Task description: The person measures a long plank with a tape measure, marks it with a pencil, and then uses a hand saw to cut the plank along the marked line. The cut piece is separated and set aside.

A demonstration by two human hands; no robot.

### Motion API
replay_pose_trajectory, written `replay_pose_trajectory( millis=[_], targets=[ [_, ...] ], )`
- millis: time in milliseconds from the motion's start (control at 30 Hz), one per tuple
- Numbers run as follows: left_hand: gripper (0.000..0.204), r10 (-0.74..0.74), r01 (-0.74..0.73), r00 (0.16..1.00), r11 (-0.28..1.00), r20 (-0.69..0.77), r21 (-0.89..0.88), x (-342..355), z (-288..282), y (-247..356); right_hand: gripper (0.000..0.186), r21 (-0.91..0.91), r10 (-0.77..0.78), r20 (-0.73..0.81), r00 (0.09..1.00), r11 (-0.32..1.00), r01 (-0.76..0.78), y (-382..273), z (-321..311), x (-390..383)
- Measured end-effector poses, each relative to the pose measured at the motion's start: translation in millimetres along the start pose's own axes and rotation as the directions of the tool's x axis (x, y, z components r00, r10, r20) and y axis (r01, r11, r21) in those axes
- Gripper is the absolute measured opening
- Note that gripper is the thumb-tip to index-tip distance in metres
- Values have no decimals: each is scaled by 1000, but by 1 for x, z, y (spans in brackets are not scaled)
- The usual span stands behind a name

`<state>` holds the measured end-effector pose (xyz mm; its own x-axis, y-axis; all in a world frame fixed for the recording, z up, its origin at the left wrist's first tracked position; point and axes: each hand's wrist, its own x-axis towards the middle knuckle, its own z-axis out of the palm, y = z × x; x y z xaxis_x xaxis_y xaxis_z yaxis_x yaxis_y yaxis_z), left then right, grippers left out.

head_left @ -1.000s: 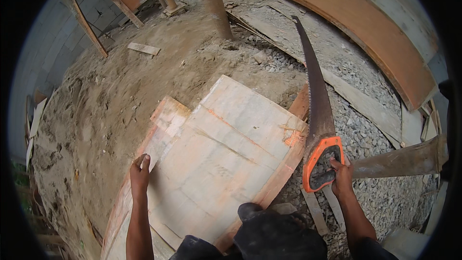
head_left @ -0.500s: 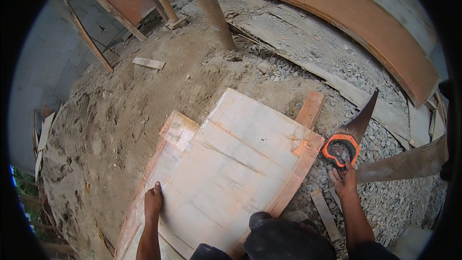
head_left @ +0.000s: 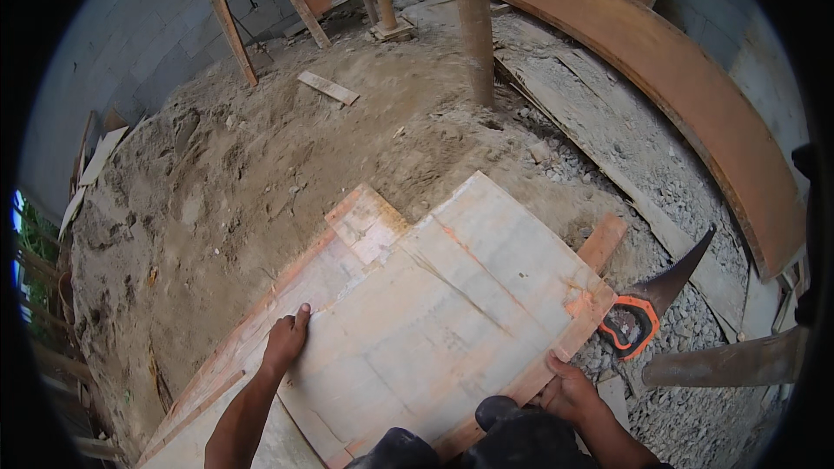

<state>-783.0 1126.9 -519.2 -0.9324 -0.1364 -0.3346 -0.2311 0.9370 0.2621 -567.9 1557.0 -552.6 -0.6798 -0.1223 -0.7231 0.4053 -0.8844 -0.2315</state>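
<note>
A pale, stained plywood panel [head_left: 452,295] with a timber strip along its right edge lies across the lower middle, overlapping another board [head_left: 300,295] on its left. My left hand [head_left: 287,339] is closed at the panel's left edge, thumb up; its fingers are partly hidden. At the right edge my right hand [head_left: 569,391] grips the timber strip, thumb on top and fingers underneath. Just beyond that hand a handsaw [head_left: 671,276] with an orange and black handle rests on the gravel, touched by neither hand. A short reddish timber [head_left: 601,243] sticks out beyond the panel's far right side.
A round post [head_left: 473,35] stands in the dirt ahead. Another pole [head_left: 725,360] lies at the right over gravel. A long brown board [head_left: 660,61] curves along the far right. A small wood offcut [head_left: 328,88] lies on the soil; timbers lean against the block wall [head_left: 165,61].
My right hand has left the saw's handle and come left onto the panel's edge. The saw now lies by itself. The view has shifted, so the scene sits further right.
</note>
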Motion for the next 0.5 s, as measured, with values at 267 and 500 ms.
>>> replay_pose_trajectory(
  millis=[267, 500],
  targets=[
    [93, -49, 47, 997, 999, 51, 27, 27, -43, -9, 52, -226, -24, 125, 992, 973, 52, -20, 64, 21],
    [94, -90, 105, 959, 994, -268, 42, 70, -136, -10, 67, -381, 34, 304, 952, 920, 89, -36, 148, 97]
  ],
)
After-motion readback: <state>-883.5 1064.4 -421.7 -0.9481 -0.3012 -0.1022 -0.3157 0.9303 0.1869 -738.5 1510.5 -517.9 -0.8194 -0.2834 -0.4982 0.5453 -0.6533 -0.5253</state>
